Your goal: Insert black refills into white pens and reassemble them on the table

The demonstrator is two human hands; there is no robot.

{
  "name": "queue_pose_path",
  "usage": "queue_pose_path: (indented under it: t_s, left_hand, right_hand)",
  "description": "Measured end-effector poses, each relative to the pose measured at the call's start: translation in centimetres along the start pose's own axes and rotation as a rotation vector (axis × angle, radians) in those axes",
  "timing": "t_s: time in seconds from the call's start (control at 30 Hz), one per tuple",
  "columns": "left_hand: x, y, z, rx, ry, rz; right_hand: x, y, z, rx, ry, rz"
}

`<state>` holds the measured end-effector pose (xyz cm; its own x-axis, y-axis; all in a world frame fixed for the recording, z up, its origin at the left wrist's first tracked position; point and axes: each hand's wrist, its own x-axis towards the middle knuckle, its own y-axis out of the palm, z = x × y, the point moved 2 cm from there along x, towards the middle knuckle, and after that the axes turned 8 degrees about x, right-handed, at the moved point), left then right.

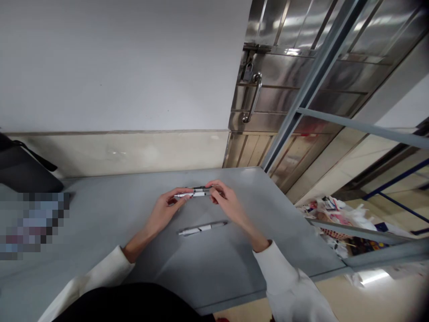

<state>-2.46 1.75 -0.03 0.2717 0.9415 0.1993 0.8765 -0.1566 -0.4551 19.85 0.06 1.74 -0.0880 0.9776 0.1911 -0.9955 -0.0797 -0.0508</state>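
Observation:
Between my two hands, at the middle of the grey table, are at least two pens lined up side by side. A white pen (198,194) is in front, with a darker pen (201,188) just behind it. My left hand (166,206) has its thumb and fingers closed on their left ends. At the right ends, my right hand (225,199) is closed with bent fingers that hide the tips. Nearer to me, another white pen (202,228) with a dark tip and grip lies on the table, touched by neither hand.
The grey table (110,210) meets a wall at its far edge. A dark case (27,167) with a strap stands at the far left, beside a blurred-out patch. A metal post (313,85) rises at the right corner, and bags (348,214) lie beyond.

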Motion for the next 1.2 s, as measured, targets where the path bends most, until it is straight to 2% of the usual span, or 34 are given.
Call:
queue_pose_path:
  t_s: [0.13, 0.3, 0.47, 0.67, 0.87, 1.07, 1.2]
  left_hand:
    - [-0.09, 0.01, 0.06, -0.011, -0.009, 0.003]
    - [-0.08, -0.04, 0.12, -0.010, -0.018, 0.000]
    - [-0.05, -0.01, 0.22, -0.024, -0.012, 0.010]
    - [0.00, -0.02, 0.19, -0.017, -0.016, 0.007]
    - [-0.03, 0.00, 0.02, 0.001, -0.015, 0.019]
    - [-0.05, -0.04, 0.14, 0.003, -0.009, 0.009]
    - [-0.08, 0.03, 0.26, -0.003, -0.004, 0.017]
  right_hand:
    - [-0.10, 0.06, -0.05, 0.030, 0.054, 0.012]
    - [-0.11, -0.10, 0.12, -0.017, -0.020, -0.007]
    - [-0.24, -0.04, 0.20, 0.006, 0.029, 0.003]
    - [-0.14, 0.00, 0.19, -0.005, -0.020, 0.018]
    - [-0.11, 0.02, -0.06, 0.017, 0.037, 0.044]
    - [-0.10, 0.08, 0.24, 0.004, -0.006, 0.045]
    - [-0.13, 0.13, 0.01, 0.027, 0.029, 0.057]
